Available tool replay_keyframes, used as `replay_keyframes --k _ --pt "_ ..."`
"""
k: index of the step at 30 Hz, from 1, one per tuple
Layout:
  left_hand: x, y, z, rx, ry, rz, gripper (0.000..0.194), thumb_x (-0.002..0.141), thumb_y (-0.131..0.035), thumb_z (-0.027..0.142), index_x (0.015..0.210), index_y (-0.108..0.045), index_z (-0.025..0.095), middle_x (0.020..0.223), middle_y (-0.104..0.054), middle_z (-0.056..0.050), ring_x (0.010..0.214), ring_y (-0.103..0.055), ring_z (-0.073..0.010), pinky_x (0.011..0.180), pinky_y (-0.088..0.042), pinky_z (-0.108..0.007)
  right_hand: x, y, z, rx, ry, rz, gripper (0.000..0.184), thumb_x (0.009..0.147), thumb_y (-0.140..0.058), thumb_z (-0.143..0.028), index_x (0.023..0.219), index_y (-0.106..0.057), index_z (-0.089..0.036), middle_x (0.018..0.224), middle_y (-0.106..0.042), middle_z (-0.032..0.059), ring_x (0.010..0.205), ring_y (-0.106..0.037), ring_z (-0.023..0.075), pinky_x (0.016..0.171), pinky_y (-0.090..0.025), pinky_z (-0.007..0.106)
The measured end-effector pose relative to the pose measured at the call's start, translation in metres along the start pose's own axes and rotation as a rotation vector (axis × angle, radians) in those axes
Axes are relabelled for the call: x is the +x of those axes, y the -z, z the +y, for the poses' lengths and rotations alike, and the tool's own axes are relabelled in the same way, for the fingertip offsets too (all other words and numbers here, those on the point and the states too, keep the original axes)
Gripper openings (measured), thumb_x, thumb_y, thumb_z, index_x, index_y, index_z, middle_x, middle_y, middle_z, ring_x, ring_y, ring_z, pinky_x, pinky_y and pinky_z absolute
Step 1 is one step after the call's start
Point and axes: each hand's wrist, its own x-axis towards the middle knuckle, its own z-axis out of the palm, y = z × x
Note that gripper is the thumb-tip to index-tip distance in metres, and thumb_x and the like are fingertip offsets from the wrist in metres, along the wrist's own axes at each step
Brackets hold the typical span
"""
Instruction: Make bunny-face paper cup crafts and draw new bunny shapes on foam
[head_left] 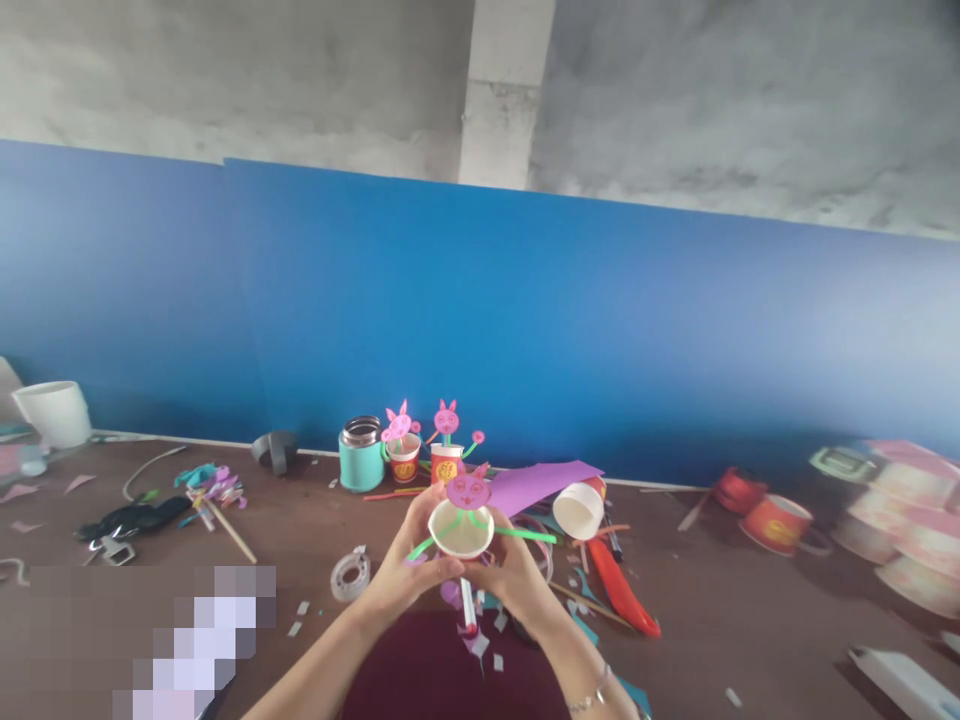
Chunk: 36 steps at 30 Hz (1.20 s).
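Note:
Between my two hands I hold a paper cup (462, 532) over the table's near edge, its pale inside facing me. A pink paper animal face (469, 489) with ears rises from its rim, and green pipe-cleaner arms (529, 536) stick out at both sides. My left hand (415, 545) wraps the cup's left side. Around the right side curls my right hand (513, 570). Behind them stand two red paper cups (405, 463) with similar pink faces. Purple paper (541, 484) lies just beyond my right hand.
A turquoise flask (361, 460) stands left of the decorated cups. A tape roll (350, 576), red scissors-like handle (621, 592) and a tipped white cup (578, 511) lie nearby among paper scraps. A blue partition (480, 320) closes off the back. Blurred cups (778, 524) sit right.

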Motion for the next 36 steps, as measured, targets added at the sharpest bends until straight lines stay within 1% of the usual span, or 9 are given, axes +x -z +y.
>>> replay_keyframes --k 6,10,13,15,19,23,28,32,36 --pt "-0.002 0.003 0.002 0.211 -0.021 0.023 0.064 0.065 -0.076 0.025 0.123 -0.049 0.026 0.131 -0.050 -0.008 0.122 -0.044 -0.0307 0.101 -0.037 -0.039 0.000 0.002 0.002 -0.073 0.057 -0.002 0.064 0.063 -0.080 -0.028 0.120 -0.051 -0.023 0.104 -0.065 0.0065 0.095 -0.060 0.0239 0.085 -0.046 0.039" --pt "-0.005 -0.002 0.002 0.174 0.001 0.079 0.065 0.065 -0.076 0.028 0.124 -0.048 0.026 0.130 -0.051 -0.009 0.121 -0.046 -0.0303 0.097 -0.041 -0.038 0.000 0.001 0.003 -0.066 0.056 0.030 0.062 0.064 -0.078 -0.029 0.119 -0.050 -0.023 0.103 -0.065 0.0068 0.097 -0.060 0.0248 0.082 -0.048 0.038" --pt "-0.007 -0.006 0.001 0.165 0.023 0.187 0.051 0.070 -0.071 0.032 0.117 -0.052 0.025 0.123 -0.057 -0.009 0.114 -0.051 -0.0290 0.089 -0.047 -0.036 0.001 0.002 0.004 -0.052 0.053 0.071 0.060 0.064 -0.078 -0.028 0.117 -0.051 -0.023 0.104 -0.065 0.0063 0.098 -0.060 0.0243 0.083 -0.049 0.037" --pt "-0.007 -0.005 0.001 0.181 0.034 0.205 0.044 0.073 -0.068 0.033 0.114 -0.053 0.024 0.121 -0.058 -0.010 0.112 -0.053 -0.0286 0.086 -0.049 -0.036 0.001 0.003 0.004 -0.054 0.051 0.073 0.058 0.064 -0.078 -0.027 0.115 -0.052 -0.023 0.103 -0.066 0.0058 0.096 -0.060 0.0235 0.083 -0.049 0.037" --pt "-0.006 0.000 -0.002 0.281 -0.011 0.194 0.044 0.075 -0.065 0.035 0.116 -0.057 0.021 0.124 -0.056 -0.011 0.118 -0.049 -0.0299 0.096 -0.043 -0.039 -0.001 0.003 0.003 -0.085 0.037 0.038 0.053 0.066 -0.077 -0.027 0.113 -0.053 -0.023 0.101 -0.066 0.0051 0.095 -0.061 0.0231 0.079 -0.050 0.035" --pt "-0.002 0.000 -0.007 0.349 -0.037 0.241 0.030 0.079 -0.060 0.036 0.102 -0.067 0.018 0.116 -0.062 -0.011 0.111 -0.055 -0.0280 0.093 -0.044 -0.036 -0.002 0.001 0.006 -0.079 0.037 0.019 0.053 0.063 -0.079 -0.026 0.110 -0.055 -0.022 0.098 -0.066 0.0037 0.088 -0.062 0.0210 0.077 -0.050 0.033" --pt "-0.002 -0.005 -0.005 0.335 -0.039 0.300 0.025 0.082 -0.058 0.035 0.097 -0.067 0.017 0.102 -0.067 -0.009 0.098 -0.061 -0.0246 0.081 -0.048 -0.030 0.000 -0.003 0.018 0.045 -0.060 0.075 0.054 0.063 -0.080 -0.031 0.109 -0.053 -0.019 0.088 -0.068 0.0042 0.078 -0.064 0.0208 0.067 -0.052 0.033" --pt "-0.005 -0.006 -0.004 0.388 -0.102 0.334 0.020 0.083 -0.058 0.032 0.089 -0.069 0.017 0.105 -0.065 -0.009 0.097 -0.060 -0.0234 0.084 -0.045 -0.030 0.000 -0.004 0.024 0.079 -0.044 0.110 0.054 0.064 -0.079 -0.033 0.108 -0.054 -0.017 0.092 -0.068 0.0065 0.082 -0.065 0.0228 0.072 -0.052 0.036" --pt "-0.004 -0.003 -0.007 0.373 -0.048 0.356 0.021 0.080 -0.060 0.034 0.079 -0.070 0.016 0.106 -0.065 -0.010 0.096 -0.060 -0.0242 0.078 -0.046 -0.028 0.000 -0.003 0.027 0.036 -0.037 0.088 0.053 0.063 -0.079 -0.033 0.107 -0.055 -0.017 0.092 -0.068 0.0065 0.078 -0.066 0.0220 0.068 -0.054 0.035"
